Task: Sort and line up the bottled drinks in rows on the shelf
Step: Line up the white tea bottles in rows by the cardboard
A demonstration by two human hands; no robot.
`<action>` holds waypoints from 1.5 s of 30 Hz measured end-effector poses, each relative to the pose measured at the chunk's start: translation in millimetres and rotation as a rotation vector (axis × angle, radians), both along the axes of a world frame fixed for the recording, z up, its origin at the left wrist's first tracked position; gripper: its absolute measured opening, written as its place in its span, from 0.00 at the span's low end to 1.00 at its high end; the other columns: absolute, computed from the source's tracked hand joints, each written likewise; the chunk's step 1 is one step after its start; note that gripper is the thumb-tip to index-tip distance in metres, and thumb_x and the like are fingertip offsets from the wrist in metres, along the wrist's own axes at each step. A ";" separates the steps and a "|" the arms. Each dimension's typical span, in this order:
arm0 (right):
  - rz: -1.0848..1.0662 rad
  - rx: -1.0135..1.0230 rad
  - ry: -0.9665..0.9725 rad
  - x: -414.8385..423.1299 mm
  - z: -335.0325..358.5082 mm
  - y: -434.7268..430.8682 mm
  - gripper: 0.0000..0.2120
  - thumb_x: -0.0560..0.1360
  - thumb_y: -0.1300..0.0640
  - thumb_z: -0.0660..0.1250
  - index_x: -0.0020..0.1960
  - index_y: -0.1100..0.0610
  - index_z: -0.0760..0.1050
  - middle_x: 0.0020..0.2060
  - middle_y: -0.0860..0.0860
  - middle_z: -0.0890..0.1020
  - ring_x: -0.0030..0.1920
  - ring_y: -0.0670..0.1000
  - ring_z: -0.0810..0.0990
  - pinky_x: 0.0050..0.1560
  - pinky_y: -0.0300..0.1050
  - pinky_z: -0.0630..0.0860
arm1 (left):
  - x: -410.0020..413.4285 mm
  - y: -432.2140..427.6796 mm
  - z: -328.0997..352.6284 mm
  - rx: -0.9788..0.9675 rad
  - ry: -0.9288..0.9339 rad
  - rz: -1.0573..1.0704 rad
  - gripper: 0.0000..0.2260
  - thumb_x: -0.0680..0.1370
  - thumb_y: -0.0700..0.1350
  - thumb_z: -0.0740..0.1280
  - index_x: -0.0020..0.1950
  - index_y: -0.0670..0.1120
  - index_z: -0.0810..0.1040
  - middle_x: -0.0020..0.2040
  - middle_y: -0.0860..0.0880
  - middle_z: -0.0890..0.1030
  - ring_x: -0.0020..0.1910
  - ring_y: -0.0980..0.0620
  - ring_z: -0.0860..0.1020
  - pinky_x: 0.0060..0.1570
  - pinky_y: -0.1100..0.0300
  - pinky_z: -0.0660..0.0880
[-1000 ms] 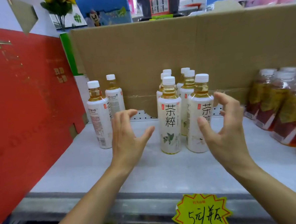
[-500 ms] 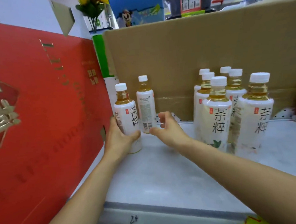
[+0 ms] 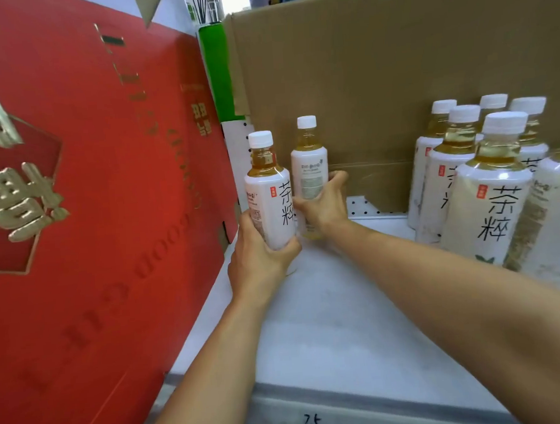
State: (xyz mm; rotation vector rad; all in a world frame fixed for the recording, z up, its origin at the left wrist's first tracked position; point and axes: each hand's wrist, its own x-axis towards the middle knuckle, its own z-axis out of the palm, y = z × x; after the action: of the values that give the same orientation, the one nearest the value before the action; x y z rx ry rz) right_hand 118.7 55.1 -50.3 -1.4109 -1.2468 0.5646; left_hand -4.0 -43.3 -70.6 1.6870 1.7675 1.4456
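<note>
On the left end of the shelf [image 3: 338, 323], my left hand [image 3: 258, 262] curls its fingers round the lower body of the front tea bottle [image 3: 269, 196], just beside the red gift box [image 3: 90, 190]. My right hand [image 3: 324, 206] grips the second bottle [image 3: 309, 167] behind it, near the cardboard backing [image 3: 394, 73]. The matching bottles [image 3: 487, 199] stand clustered well apart, to the right.

shelf [image 3: 328, 323]: bottle cluster [image 3: 488, 205] stands on it at 2 o'clock.
near bottle [image 3: 269, 196]: 11 o'clock, just beside red box [image 3: 90, 190] at 9.
far bottle [image 3: 310, 164]: just behind near bottle, toward 12.
cardboard panel [image 3: 378, 74]: 12 o'clock, behind all bottles.
</note>
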 end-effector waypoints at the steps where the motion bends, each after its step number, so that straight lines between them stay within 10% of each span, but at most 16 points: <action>1: 0.043 0.001 0.031 5.5 0.1 -3.5 0.34 0.66 0.57 0.79 0.59 0.55 0.57 0.57 0.54 0.73 0.55 0.53 0.77 0.51 0.45 0.78 | -0.3 0.0 0.2 -0.004 0.000 -0.004 0.34 0.69 0.52 0.77 0.70 0.52 0.64 0.64 0.53 0.77 0.62 0.47 0.76 0.57 0.47 0.76; 3: 0.147 -0.029 0.098 19.3 3.3 -14.2 0.31 0.69 0.61 0.75 0.63 0.56 0.59 0.56 0.52 0.75 0.49 0.48 0.76 0.41 0.36 0.72 | -1.7 1.7 -0.6 -0.016 0.000 -0.017 0.34 0.69 0.51 0.77 0.70 0.52 0.64 0.65 0.53 0.76 0.63 0.48 0.75 0.58 0.48 0.75; 11: 0.042 -0.086 -0.158 23.5 -9.9 -33.8 0.43 0.61 0.48 0.82 0.66 0.59 0.62 0.62 0.54 0.71 0.65 0.53 0.70 0.63 0.53 0.72 | 0.5 1.3 0.3 0.000 -0.052 -0.069 0.39 0.65 0.54 0.81 0.69 0.48 0.66 0.62 0.54 0.73 0.59 0.53 0.73 0.55 0.56 0.73; 16: 0.060 -0.112 -0.180 22.9 -0.3 -48.1 0.36 0.65 0.52 0.79 0.64 0.57 0.62 0.59 0.54 0.77 0.60 0.58 0.78 0.59 0.59 0.77 | -3.8 -1.3 2.2 -0.035 -0.067 -0.113 0.35 0.67 0.51 0.81 0.68 0.49 0.66 0.56 0.56 0.72 0.55 0.55 0.72 0.53 0.59 0.70; 24: 0.291 -0.035 -0.152 62.7 6.5 -152.7 0.31 0.64 0.58 0.80 0.58 0.54 0.63 0.47 0.42 0.78 0.50 0.43 0.80 0.48 0.40 0.79 | -2.7 -39.8 2.3 -0.119 -0.136 -0.366 0.39 0.62 0.56 0.82 0.68 0.56 0.68 0.63 0.55 0.81 0.61 0.52 0.80 0.57 0.43 0.79; 28: 0.347 -0.023 -0.106 100.3 6.5 -204.5 0.32 0.64 0.61 0.79 0.61 0.49 0.66 0.46 0.40 0.79 0.44 0.31 0.79 0.38 0.26 0.75 | 24.3 -75.4 1.5 -0.094 -0.134 -0.441 0.34 0.66 0.46 0.81 0.67 0.55 0.69 0.60 0.57 0.81 0.59 0.58 0.80 0.58 0.50 0.79; 35: 0.295 -0.018 -0.061 178.0 0.1 -269.8 0.31 0.63 0.64 0.79 0.59 0.45 0.71 0.47 0.41 0.84 0.48 0.37 0.82 0.45 0.34 0.79 | 104.3 -117.1 -2.0 -0.077 -0.106 -0.609 0.29 0.68 0.42 0.79 0.63 0.57 0.70 0.56 0.61 0.80 0.54 0.68 0.78 0.49 0.70 0.77; 45: 0.131 -0.025 -0.103 242.2 -7.6 -266.5 0.29 0.64 0.60 0.80 0.57 0.51 0.68 0.53 0.45 0.80 0.53 0.41 0.80 0.52 0.42 0.80 | 181.4 -124.8 -8.6 -0.020 -0.195 -0.570 0.39 0.67 0.40 0.78 0.70 0.55 0.59 0.66 0.54 0.61 0.65 0.59 0.68 0.59 0.69 0.70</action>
State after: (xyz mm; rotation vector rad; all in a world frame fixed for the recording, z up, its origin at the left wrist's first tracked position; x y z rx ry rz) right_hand 360.8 -211.5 -57.9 -1.4010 -1.4261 0.6051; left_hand 177.5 -168.1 -79.2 1.7714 1.0710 1.2654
